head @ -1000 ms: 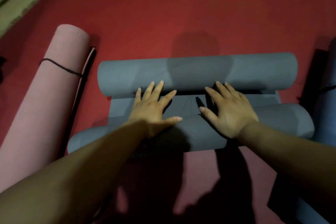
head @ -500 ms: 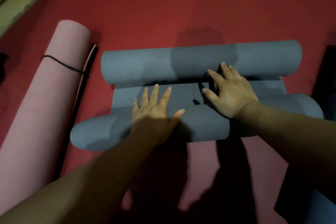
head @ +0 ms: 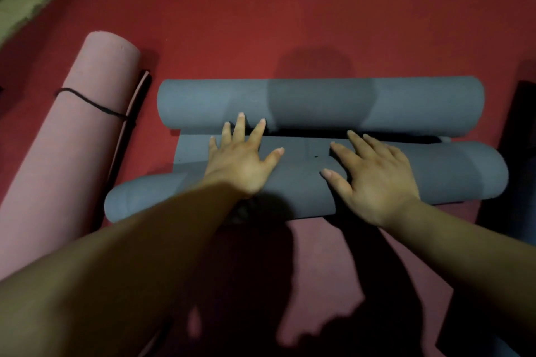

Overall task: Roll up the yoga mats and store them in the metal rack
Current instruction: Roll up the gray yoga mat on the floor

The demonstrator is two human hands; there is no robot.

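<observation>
Down on a red floor (head: 290, 9), a grey yoga mat (head: 319, 104) lies crosswise, curled into a roll at each end with a short flat strip between. Both hands rest palm-down on the nearer roll, fingers straight and spread: the left hand (head: 240, 162) left of centre, the right hand (head: 377, 180) beside it. A rolled pink mat (head: 81, 139), tied with a black cord (head: 90, 101), lies to the left.
</observation>
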